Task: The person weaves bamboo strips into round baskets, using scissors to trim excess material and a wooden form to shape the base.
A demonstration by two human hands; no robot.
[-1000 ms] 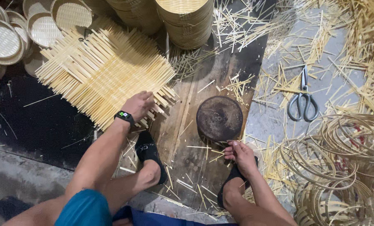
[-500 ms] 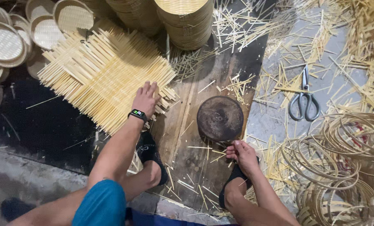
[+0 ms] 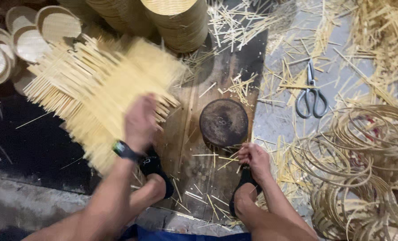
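Woven bamboo mat (image 3: pixel 105 93): pale, square, biggest thing in view, lying on the floor at your left, one corner over the dark wooden board (image 3: pixel 208 134). It shows blurred.

Stacks of finished baskets (image 3: pixel 176 22) stand at the top; small round trays (image 3: pixel 29 44) at top left; coiled bamboo hoops (image 3: pixel 368 169) pile up on the right. Round dark block (image 3: pixel 224 122) sits mid-board, between your feet. Scissors (image 3: pixel 311 91) lie on the grey floor, well apart from both hands.

Your left hand (image 3: pixel 141 120) lies flat on the mat's near edge, fingers spread or loosely curled; the smear hides whether they grip any strips. Your right hand (image 3: pixel 254 158) is closed round thin bamboo slivers just below the block.

Judgement: press with the whole palm so the loose strip ends stay square, and keep the corner supported on the board.

Hard to make out: the weave pattern, the mat's near corner under your wrist, the hoops cut off at the right edge.
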